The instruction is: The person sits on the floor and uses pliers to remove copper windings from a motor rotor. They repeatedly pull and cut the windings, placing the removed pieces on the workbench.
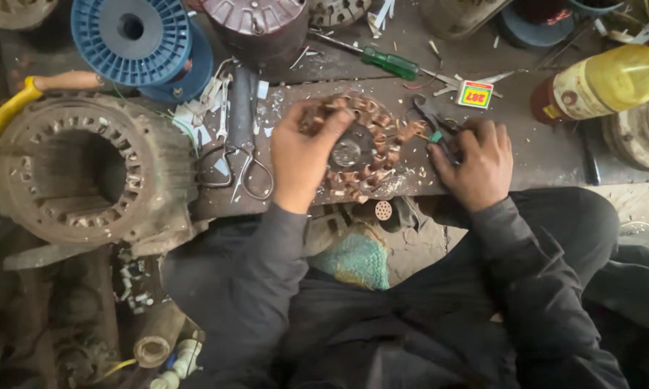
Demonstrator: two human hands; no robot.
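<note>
A round motor stator (364,148) ringed with copper wire coils lies on a dark wooden board (526,144). My left hand (303,155) rests on the stator's left side, fingers curled over the coils at its top edge. My right hand (476,162) grips a pair of pliers (434,124) with dark jaws, which reach toward the coils on the stator's right side. Copper scraps and dust lie around the stator.
Scissors (241,155) lie left of my left hand. A large rusty motor housing (86,169) sits at left, a blue wire spool (133,36) behind it. A green-handled screwdriver (382,59), a small box (475,94) and a yellow bottle (605,86) lie beyond.
</note>
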